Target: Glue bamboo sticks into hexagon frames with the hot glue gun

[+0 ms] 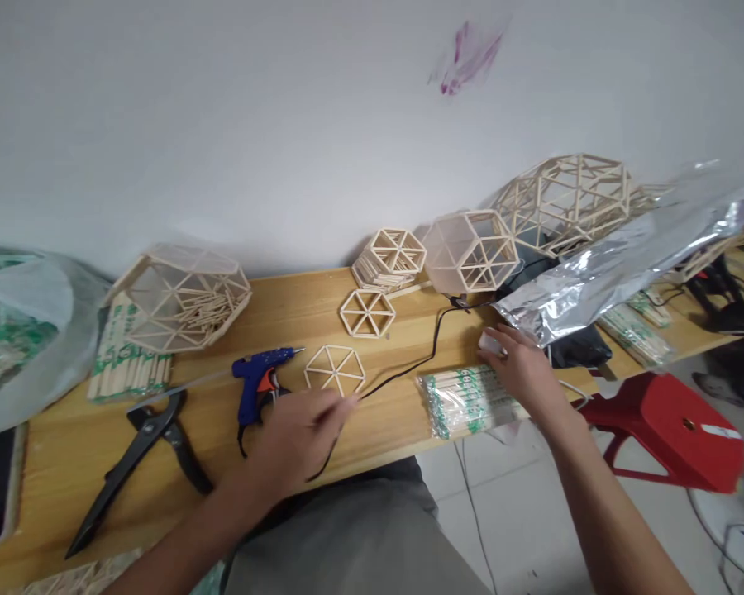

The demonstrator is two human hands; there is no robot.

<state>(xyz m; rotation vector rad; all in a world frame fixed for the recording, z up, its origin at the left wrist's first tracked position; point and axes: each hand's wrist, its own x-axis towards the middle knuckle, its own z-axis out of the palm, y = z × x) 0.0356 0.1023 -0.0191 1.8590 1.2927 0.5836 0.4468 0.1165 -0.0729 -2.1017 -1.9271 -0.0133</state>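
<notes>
My left hand (301,430) is closed around a black cord (403,373) that crosses the wooden table. Just beyond its fingers lies a flat hexagonal stick frame (335,371), with a second one (367,313) behind it. A blue glue gun (260,382) rests left of the frames. At the right, my right hand (513,362) has its fingers closed on a small white object (489,343), partly hidden by them. Under that hand lies a plastic pack of wooden sticks (462,402).
Black cutters (152,430) and a stick-filled frame basket (183,299) stand left. Stacked hexagons (390,258), larger stick frames (570,198) and silver foil (620,268) line the wall side. A red stool-like object (675,430) is beyond the table's front edge (372,459).
</notes>
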